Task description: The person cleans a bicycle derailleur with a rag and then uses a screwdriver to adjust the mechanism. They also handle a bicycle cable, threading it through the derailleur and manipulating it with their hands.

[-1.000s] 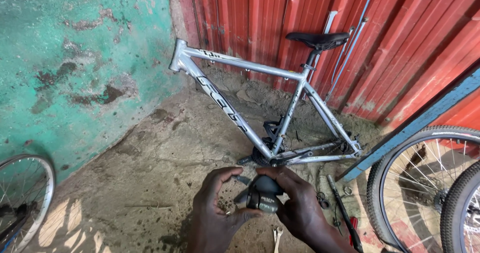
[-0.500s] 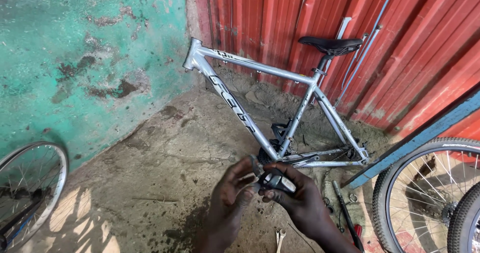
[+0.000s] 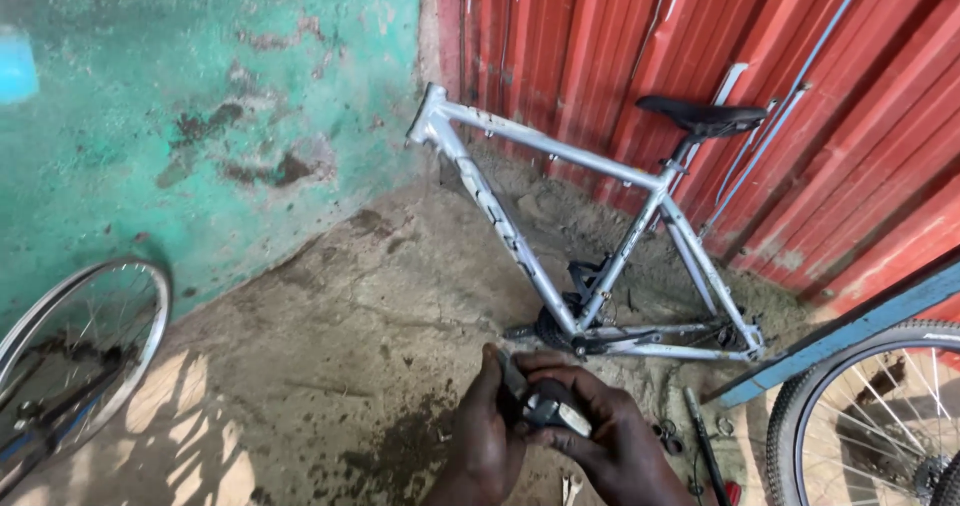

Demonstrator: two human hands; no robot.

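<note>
Left hand (image 3: 488, 436) and right hand (image 3: 610, 441) together grip a small black bicycle component (image 3: 540, 406), before a wheel-less silver bicycle frame (image 3: 560, 226).

free: bare floor (image 3: 330, 366) left | blocked: bike frame (image 3: 560, 226) ahead

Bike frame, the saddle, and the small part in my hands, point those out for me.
Bike frame (image 3: 545, 144): head view, on the silver top tube.
Saddle (image 3: 700, 116): head view, middle of the black seat.
Small part (image 3: 548, 410): head view, its dark body between left hand (image 3: 487, 446) and right hand (image 3: 615, 441).
</note>
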